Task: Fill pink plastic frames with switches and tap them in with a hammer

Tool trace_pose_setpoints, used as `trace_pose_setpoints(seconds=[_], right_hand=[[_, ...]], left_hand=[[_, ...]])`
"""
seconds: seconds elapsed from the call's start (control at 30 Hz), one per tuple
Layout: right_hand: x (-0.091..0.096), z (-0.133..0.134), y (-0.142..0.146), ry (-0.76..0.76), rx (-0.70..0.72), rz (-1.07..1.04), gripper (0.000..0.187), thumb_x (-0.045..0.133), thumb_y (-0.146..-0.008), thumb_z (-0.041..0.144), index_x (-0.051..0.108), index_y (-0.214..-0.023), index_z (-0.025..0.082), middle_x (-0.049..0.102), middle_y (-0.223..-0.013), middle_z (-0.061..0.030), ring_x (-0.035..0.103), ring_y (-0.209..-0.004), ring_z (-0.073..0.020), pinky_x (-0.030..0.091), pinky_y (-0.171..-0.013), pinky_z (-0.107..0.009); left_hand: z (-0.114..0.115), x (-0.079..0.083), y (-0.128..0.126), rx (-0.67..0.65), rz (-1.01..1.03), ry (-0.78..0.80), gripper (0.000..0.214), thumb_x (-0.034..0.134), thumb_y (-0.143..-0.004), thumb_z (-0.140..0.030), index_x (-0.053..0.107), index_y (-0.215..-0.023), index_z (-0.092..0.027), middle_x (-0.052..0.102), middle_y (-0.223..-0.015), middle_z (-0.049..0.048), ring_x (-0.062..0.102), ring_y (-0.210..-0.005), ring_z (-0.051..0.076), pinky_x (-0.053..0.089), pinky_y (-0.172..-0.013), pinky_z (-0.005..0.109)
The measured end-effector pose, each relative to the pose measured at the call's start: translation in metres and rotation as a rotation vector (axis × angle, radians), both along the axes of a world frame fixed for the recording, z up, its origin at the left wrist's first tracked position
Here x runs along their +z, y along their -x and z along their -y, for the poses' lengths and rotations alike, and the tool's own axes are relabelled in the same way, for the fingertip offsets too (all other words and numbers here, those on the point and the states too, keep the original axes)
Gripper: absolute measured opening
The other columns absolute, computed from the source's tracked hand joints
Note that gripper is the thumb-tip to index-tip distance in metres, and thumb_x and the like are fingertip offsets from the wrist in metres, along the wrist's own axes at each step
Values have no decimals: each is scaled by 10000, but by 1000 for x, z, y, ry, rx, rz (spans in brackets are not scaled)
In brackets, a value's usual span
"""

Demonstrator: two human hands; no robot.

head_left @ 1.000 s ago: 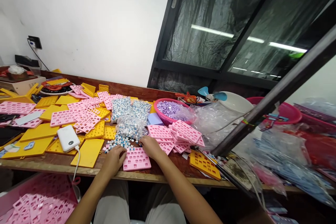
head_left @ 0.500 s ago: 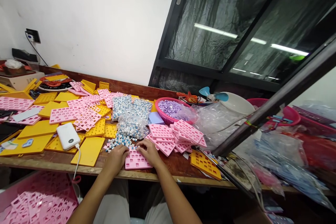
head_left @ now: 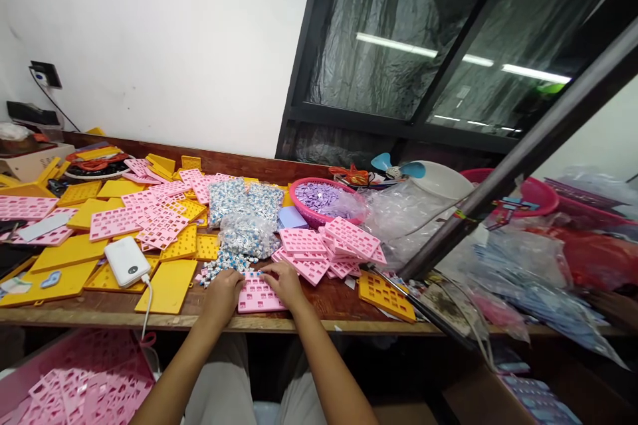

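A pink board with rows of square holes (head_left: 260, 299) lies flat at the table's front edge, between my hands. Small blue-and-white pieces show along its far row. My left hand (head_left: 222, 293) rests against its left side, fingers curled in at the far left corner. Over the far right part bends my right hand (head_left: 284, 284), thumb and fingers drawn together at the far row. Whatever the fingertips pinch is too small to make out. Just beyond the board is a loose heap of blue-and-white pieces (head_left: 228, 263), with clear bags of such pieces (head_left: 248, 236) behind it.
Stacked pink boards (head_left: 304, 244) sit to the right, before a pink basket of purple pieces (head_left: 294, 202). Yellow boards (head_left: 167, 287) and a cabled white power bank (head_left: 124, 260) lie left. A slanting metal pole (head_left: 463, 206) crosses the right side. Below left stands a pink bin (head_left: 30, 362).
The view has shifted slightly, so the table's contents sit a little further left and higher. Both hands stay at the pink board, with only slight finger movement.
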State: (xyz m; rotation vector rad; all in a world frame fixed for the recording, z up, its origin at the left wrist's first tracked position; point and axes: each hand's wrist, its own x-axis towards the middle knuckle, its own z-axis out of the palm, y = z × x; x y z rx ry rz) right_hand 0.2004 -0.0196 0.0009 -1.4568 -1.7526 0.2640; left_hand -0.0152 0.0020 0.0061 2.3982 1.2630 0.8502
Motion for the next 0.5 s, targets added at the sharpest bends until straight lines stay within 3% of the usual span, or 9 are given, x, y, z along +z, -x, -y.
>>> trace_pose_setpoints(seconds=[0.13,0.27,0.5], right_hand=[[0,0,0,-20,10,5,78,721,-879,239,785,-841,215,756,-882,-56,666,-874,-212,500,-845,-348],[-2,-1,-1,-25,15,6,115,677,-904,233,783,-861,215,754,-876,-54,660,-865,-211,494,-843,-351],[-4,-2,-1,-36,6,24,101,692,-885,182,762,-813,197,756,-855,-48,659,-837,-203,477,-825,-333]], left_hand=[[9,-2,-5,70,-177,-116,233,495,-988,-207,714,-906,-203,687,-950,100,622,-956,265,454,-820,355],[21,-5,-5,28,-312,-249,276,443,-995,-190,716,-1027,-192,681,-1026,136,603,-988,298,444,-854,401],[30,-12,0,0,-244,-251,303,441,-1005,-209,688,-1177,-173,689,-1138,146,608,-1042,299,433,-913,430]])
